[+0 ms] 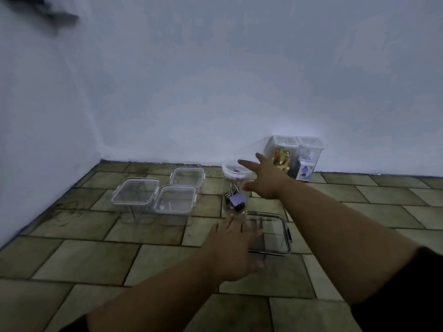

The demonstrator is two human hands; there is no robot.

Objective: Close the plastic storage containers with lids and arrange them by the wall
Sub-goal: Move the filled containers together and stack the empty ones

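The right hand (263, 178) is extended with fingers straight and spread, reaching over the white round lid (236, 170) of the clear jar (233, 195). Nothing is gripped, and contact with the lid cannot be confirmed. The left hand (232, 245) is likewise held flat and spread, with nothing in it, above the near left corner of the dark-rimmed container (273, 238). That container stands on the tiled floor (96, 255), well apart from the wall (215, 92).

The step in hand is judged to be the seating of the round lid. The lid should be pressed evenly around its rim. The tall, narrow jar should be steadied at its side, since it is likely to tip. The jar is then to be set beside the two tall lidded containers (282, 159) placed against the wall.

The containers are made of smooth, transparent, rigid plastic. Metal binder clips are seen through the jar wall. Three square clear boxes (175, 197) with rounded corners and white latches are grouped at the left. The tiles are matt and rectangular.
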